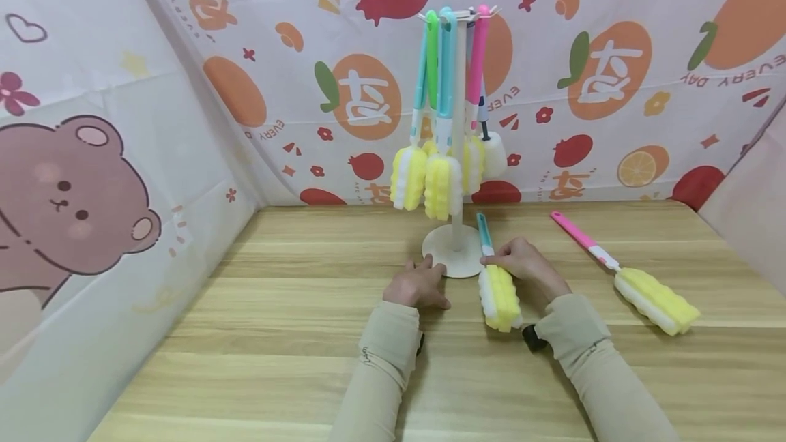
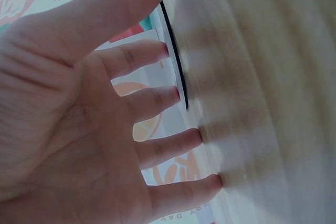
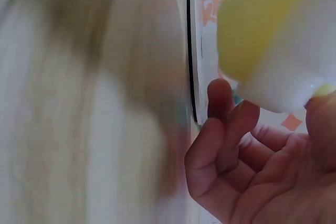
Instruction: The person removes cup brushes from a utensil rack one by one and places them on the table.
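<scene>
A sponge bottle brush [image 1: 501, 300] with a teal handle and yellow-and-white head is in my right hand [image 1: 529, 269], pinched near the neck where handle meets sponge. The handle points to the back, beside the round white base of a rack [image 1: 437, 247]. In the right wrist view the sponge head [image 3: 262, 35] looms large above the curled fingers. At the base's front left edge, my left hand [image 1: 420, 285] rests with spread fingers. The left wrist view shows its fingertips [image 2: 172, 94] touching the base edge and the tabletop.
Several sponge brushes [image 1: 443, 186] hang from the rack's top hooks, with teal, green and pink handles, plus one white-headed brush [image 1: 494, 155]. A pink-handled brush [image 1: 656, 299] lies on the wooden table [image 1: 276, 353] at right. Printed cloth [image 1: 288, 114] stands behind and at the sides.
</scene>
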Available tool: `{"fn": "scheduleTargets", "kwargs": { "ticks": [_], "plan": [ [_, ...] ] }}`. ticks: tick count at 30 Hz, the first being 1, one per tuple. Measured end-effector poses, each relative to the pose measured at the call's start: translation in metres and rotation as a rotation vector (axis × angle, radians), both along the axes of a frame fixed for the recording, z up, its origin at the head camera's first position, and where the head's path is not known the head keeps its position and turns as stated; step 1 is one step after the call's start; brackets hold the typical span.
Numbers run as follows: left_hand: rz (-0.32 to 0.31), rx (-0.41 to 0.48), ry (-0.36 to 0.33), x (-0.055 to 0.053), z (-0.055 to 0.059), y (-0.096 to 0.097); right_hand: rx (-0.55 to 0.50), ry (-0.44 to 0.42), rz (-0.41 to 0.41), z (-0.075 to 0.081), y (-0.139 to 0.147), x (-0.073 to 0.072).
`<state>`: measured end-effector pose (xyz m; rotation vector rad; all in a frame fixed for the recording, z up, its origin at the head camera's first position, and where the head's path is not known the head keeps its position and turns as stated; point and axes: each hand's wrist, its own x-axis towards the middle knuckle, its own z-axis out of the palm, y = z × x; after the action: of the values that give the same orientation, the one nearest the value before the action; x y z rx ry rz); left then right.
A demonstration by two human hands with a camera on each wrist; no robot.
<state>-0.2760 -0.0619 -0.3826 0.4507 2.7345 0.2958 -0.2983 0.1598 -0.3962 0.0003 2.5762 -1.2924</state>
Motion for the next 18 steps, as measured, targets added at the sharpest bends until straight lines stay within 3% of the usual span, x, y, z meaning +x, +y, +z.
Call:
{"fn": "scheduleTargets", "kwargs": {
  "ticks": [18],
  "plan": [
    [0.018,-0.002,-0.029,0.0004,0.0019,0.0007,-0.005,-0.026,0.034,-0.0036,0.0005,0.0007]
  ]
}}
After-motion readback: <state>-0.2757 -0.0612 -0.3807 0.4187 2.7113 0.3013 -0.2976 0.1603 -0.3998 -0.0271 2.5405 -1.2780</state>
